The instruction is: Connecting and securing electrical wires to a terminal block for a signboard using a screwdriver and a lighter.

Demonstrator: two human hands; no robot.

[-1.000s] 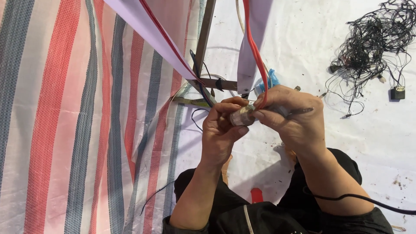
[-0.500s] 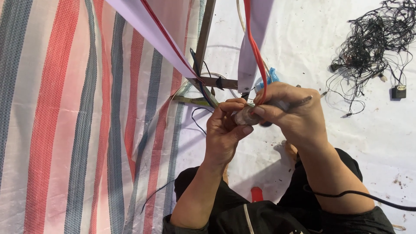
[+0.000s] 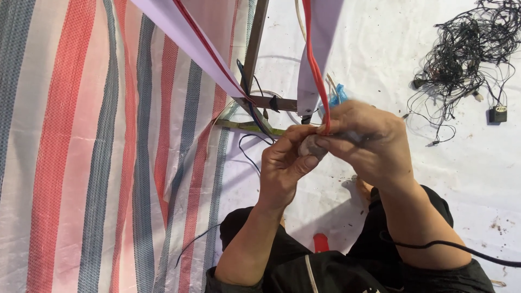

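I see the left hand (image 3: 285,168) and the right hand (image 3: 363,141) pressed together above the lap, both clenched around a small grey object (image 3: 310,146) between the fingertips, held close probably for fine work; the right hand also pinches the red cord (image 3: 313,65) hanging along a pale strip (image 3: 320,49); a tangle of black wires (image 3: 467,49) lies well apart on the white sheet (image 3: 391,59), beside the striped tarp (image 3: 97,152)
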